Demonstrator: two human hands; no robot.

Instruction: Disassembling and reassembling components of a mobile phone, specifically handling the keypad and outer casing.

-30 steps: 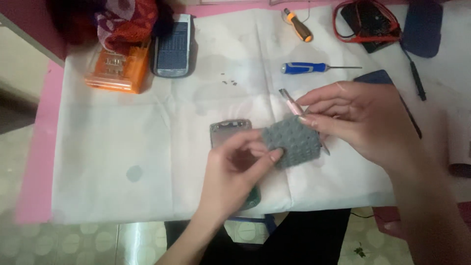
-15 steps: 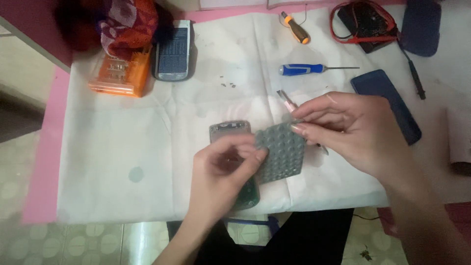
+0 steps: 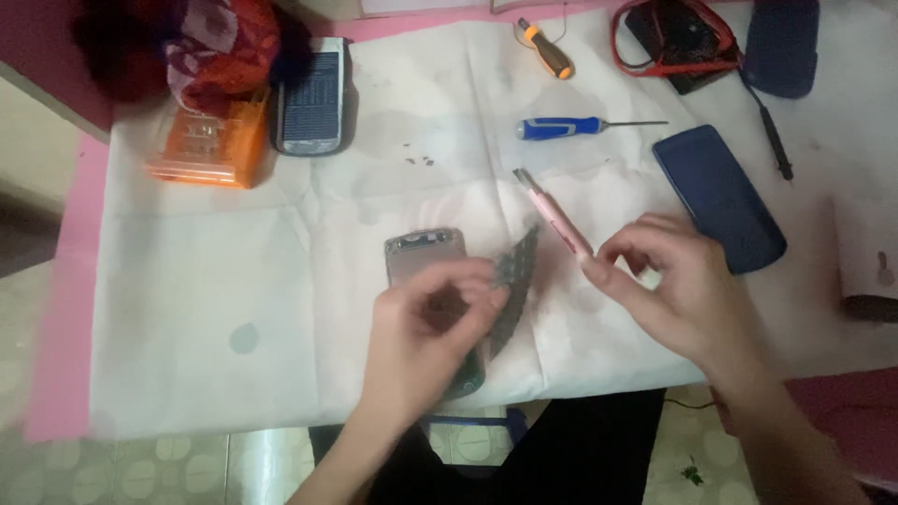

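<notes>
Inspecting: left hand (image 3: 426,323) pinches a grey keypad sheet (image 3: 514,281) by its near edge, over a grey phone body (image 3: 426,257) lying on the white cloth (image 3: 187,281).
Right hand: right hand (image 3: 683,295) grips a pink-handled tool (image 3: 554,215), fingers closed on its handle, tip pointing away.
Advice: judged best to hold the sheet by its edge only and support it along its length, keeping the tool tip off the phone.
Sheet condition: thin, flexible, dotted with small bumps, tilted nearly edge-on; finer detail blurred.

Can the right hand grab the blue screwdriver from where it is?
Probably yes. The blue screwdriver lies in the open on the white sheet, and nothing sits between it and the right hand. But that hand seems to hold a pink tool already.
</notes>
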